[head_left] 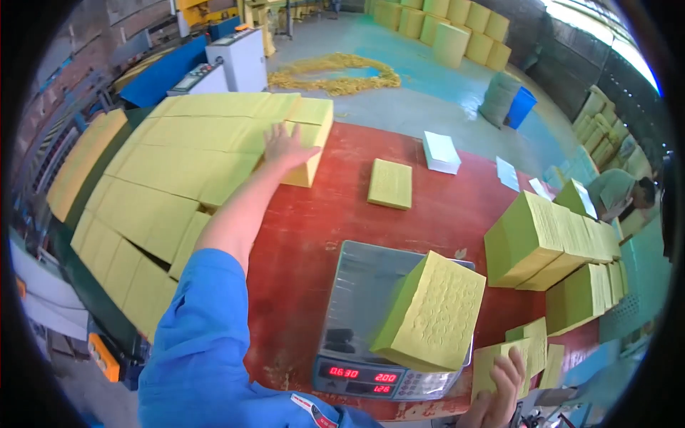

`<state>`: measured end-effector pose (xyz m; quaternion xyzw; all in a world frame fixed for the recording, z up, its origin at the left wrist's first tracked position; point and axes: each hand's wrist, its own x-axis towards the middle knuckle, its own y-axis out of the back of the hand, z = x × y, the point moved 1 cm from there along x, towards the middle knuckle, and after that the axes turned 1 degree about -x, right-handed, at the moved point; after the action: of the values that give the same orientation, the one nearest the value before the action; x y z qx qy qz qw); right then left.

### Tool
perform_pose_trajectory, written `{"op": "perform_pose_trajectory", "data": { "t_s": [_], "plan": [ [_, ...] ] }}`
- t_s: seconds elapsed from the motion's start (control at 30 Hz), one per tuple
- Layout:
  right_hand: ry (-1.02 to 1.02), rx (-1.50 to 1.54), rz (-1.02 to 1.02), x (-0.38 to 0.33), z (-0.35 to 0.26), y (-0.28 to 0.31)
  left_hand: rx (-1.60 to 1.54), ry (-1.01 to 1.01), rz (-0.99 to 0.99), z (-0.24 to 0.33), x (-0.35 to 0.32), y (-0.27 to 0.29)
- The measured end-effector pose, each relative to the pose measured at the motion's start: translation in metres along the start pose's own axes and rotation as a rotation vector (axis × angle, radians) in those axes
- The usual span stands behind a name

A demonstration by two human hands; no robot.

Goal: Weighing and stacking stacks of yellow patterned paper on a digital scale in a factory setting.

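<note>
My left arm, in a blue sleeve, stretches to the far left. My left hand (284,148) rests with spread fingers on the end block of a broad row of yellow paper stacks (164,164). Closer to me, a tall embossed yellow paper stack (446,307) sits tilted-looking on a digital scale (349,285) with a lit red display. At the lower right, my right hand (499,389) has its fingers apart and slightly bent, with nothing visible in it. It is beside the scale, in front of small yellow paper stacks (492,357).
On the red table (285,299) lie a single yellow paper pad (390,184) and a white paper stack (442,152). Larger yellow stacks (524,239) line the right side. A co-worker (617,192) bends beyond them. White machine cabinets (239,60) stand at the far left.
</note>
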<state>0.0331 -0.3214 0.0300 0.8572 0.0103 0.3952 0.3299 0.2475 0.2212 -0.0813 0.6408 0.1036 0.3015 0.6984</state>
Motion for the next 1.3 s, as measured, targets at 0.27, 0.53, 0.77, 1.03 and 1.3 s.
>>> {"op": "perform_pose_trajectory", "data": {
  "t_s": [0.27, 0.53, 0.77, 1.03, 1.3],
  "plan": [
    [-0.038, 0.033, 0.058, -0.031, -0.023, -0.019, 0.086, 0.005, -0.248, 0.011, 0.007, -0.029],
    [0.050, 0.404, 0.024, -0.006, -0.058, -0.071, -0.035, -0.087, -0.132, 0.012, -0.132, -0.001],
    [0.233, 0.641, -0.376, 0.004, -0.067, -0.100, -0.057, -0.209, -0.063, 0.008, -0.311, 0.050],
    [0.481, 0.699, -0.620, -0.016, -0.123, -0.178, -0.231, -0.290, -0.213, -0.024, -0.500, 0.142],
    [0.375, 0.435, -1.186, -0.089, -0.104, -0.202, -0.588, 0.470, 0.212, -0.051, -0.657, 0.127]
  ]
}}
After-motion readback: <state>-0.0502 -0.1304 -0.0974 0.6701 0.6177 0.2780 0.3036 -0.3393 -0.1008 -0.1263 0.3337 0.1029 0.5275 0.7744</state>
